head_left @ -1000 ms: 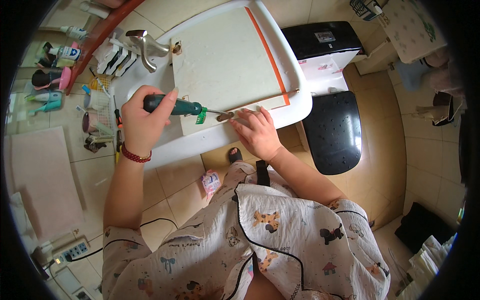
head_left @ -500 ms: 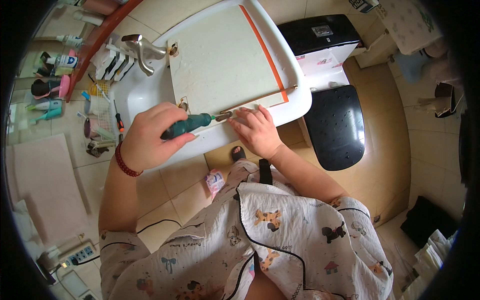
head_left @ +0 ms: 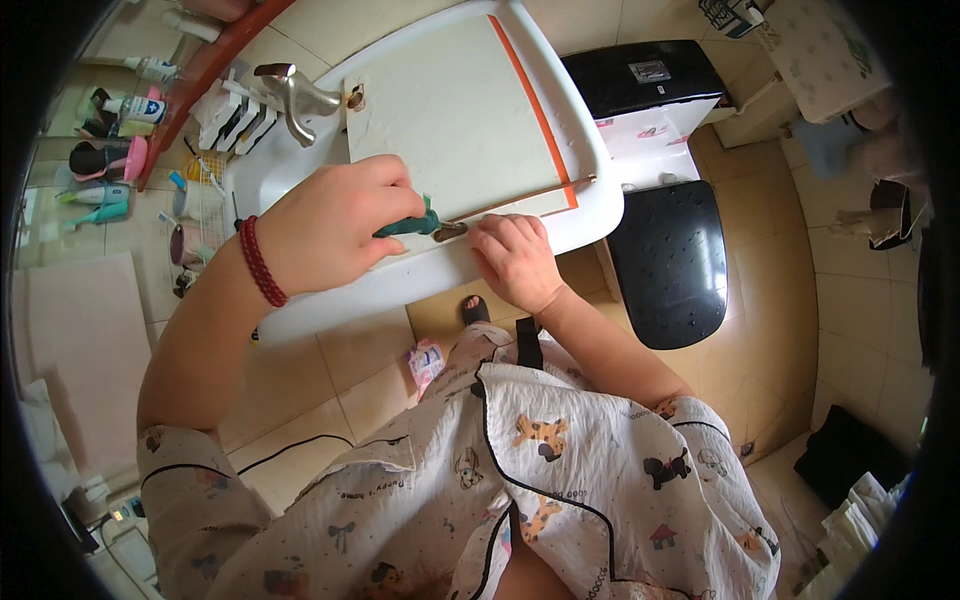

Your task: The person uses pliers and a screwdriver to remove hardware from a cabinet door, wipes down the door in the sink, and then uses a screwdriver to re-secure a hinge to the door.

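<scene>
A pale cabinet door (head_left: 440, 120) with an orange strip along one edge lies across a white sink (head_left: 598, 200). On its near side runs a thin copper-coloured rod (head_left: 520, 198), and a brown metal fitting (head_left: 450, 232) sits at the rod's left end. My left hand (head_left: 340, 220), a red beaded bracelet at its wrist, is wrapped round a green-handled screwdriver (head_left: 410, 224). The screwdriver points at the fitting; whether its tip touches is too small to tell. Just right of the fitting, my right hand (head_left: 515, 258) grips the door's near edge with bent fingers.
A metal faucet (head_left: 298, 100) rises at the sink's left. Toiletries and a wire basket (head_left: 212, 195) stand beyond it. On the right is a toilet with a black lid (head_left: 668, 265). A black cable (head_left: 295, 450) crosses the tiled floor at the lower left.
My left hand has moved forward and rolled over the screwdriver, covering more of its handle, and its elbow has swung out left. My right fingers have curled in more at the door's edge.
</scene>
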Motion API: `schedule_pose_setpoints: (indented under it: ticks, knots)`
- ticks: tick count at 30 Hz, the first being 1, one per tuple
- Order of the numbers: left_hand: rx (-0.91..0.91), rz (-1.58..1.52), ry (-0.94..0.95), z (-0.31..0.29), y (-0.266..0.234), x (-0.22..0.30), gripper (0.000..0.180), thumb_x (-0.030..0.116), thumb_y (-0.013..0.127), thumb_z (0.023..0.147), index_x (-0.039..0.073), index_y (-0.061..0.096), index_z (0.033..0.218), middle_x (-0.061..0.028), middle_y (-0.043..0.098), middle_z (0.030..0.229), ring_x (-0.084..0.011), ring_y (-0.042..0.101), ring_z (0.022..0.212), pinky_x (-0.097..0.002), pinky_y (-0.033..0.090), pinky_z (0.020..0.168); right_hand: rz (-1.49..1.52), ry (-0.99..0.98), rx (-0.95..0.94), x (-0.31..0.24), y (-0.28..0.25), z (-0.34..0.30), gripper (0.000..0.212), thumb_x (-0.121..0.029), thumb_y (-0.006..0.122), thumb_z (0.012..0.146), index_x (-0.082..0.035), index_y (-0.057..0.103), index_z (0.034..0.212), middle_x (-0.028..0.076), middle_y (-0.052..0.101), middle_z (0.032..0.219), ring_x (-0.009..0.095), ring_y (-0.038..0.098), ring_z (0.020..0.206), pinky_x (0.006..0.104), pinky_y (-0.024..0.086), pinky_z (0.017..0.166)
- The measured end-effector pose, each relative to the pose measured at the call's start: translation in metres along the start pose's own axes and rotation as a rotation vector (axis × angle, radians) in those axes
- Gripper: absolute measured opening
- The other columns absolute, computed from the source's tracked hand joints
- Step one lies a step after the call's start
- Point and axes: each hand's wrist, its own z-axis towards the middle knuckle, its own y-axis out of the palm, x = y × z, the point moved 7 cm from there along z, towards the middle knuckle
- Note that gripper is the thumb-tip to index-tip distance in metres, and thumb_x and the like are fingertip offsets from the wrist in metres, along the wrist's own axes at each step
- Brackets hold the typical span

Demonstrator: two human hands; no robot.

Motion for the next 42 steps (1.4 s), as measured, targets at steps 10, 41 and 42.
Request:
schedule_pose_setpoints:
  ticks: [10, 41, 42]
  knots:
    - [0.134, 0.174, -0.503, -0.008, -0.008, -0.042, 0.020, 0.017, 0.071, 0.064, 0.003, 0.061, 0.073, -0.0091, 0.056, 0.064, -0.0237, 0.054, 0.055, -0.0317, 0.043, 0.051, -0.007, 0.139, -0.040, 0.012, -0.004, 0.009, 0.036, -0.018, 0.063, 0.072, -0.004, 0.055, 0.105, 0.008, 0.053, 0.102, 0.023, 0.052, 0.089, 0.0349, 0.042, 0.077]
    - [0.312, 0.076, -0.105, -0.002, -0.015, -0.006, 0.030, 0.025, 0.063, 0.080, 0.002, 0.054, 0.097, -0.0181, 0.055, 0.090, -0.0335, 0.054, 0.077, -0.0367, 0.044, 0.065, 0.010, 0.125, 0.006, 0.014, -0.011, 0.012, 0.025, -0.017, 0.065, 0.071, -0.006, 0.058, 0.093, 0.005, 0.055, 0.094, 0.023, 0.054, 0.083, 0.0339, 0.046, 0.071]
    - [0.264, 0.145, -0.170, -0.004, -0.011, -0.008, 0.030, 0.022, 0.063, 0.078, 0.001, 0.054, 0.097, -0.0195, 0.055, 0.095, -0.0333, 0.055, 0.079, -0.0368, 0.044, 0.065, 0.014, 0.137, 0.005, 0.013, -0.012, 0.012, 0.026, -0.016, 0.066, 0.070, -0.006, 0.058, 0.092, 0.005, 0.055, 0.094, 0.023, 0.054, 0.083, 0.0338, 0.046, 0.071]
